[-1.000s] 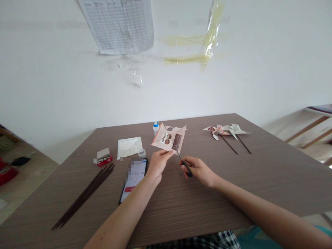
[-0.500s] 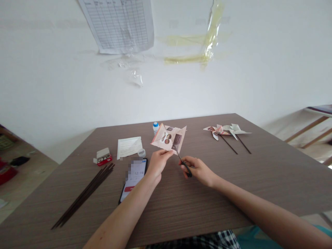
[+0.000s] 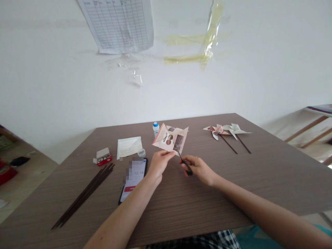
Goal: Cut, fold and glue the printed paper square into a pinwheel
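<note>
My left hand [image 3: 158, 164] pinches the near edge of a printed paper square [image 3: 169, 139] and holds it up above the brown table [image 3: 233, 193]. My right hand [image 3: 198, 168] grips black-handled scissors [image 3: 183, 160], their blades reaching up into the paper's lower right edge. Both hands hover near the middle of the table.
Two finished paper pinwheels [image 3: 226, 131] on dark sticks lie at the far right. A phone [image 3: 134, 178] lies left of my left arm, with a bundle of dark sticks [image 3: 85, 194], a small red box [image 3: 103, 157], a white sheet [image 3: 129, 147] and a glue bottle [image 3: 156, 128] around it.
The paper has tilted slightly and shifted a little to the right, with the scissors moving a touch further into it. Both hands stay in nearly the same place.
</note>
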